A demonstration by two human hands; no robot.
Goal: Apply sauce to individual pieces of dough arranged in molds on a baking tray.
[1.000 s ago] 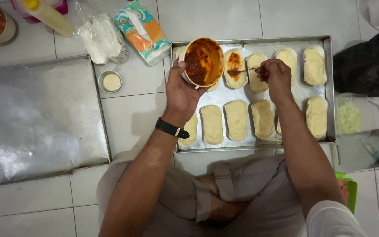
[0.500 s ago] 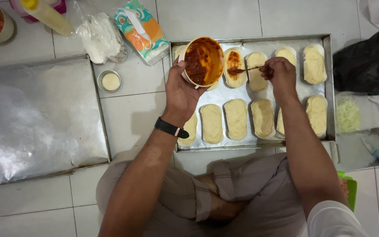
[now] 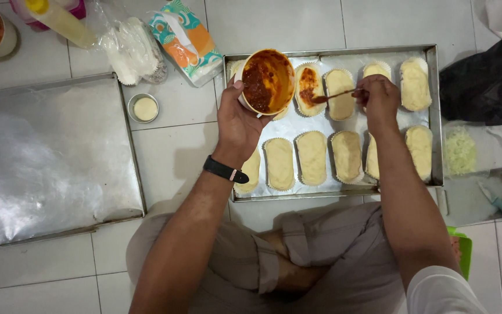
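One dough piece in the tray's top row carries red sauce; we count the rest pale and bare. Our right hand is closed around a spoon, its tip resting on that piece. Our left hand grips the sauce bowl, tilted over the tray. We judge drips onto neighbouring pieces likely if the bowl tips further.
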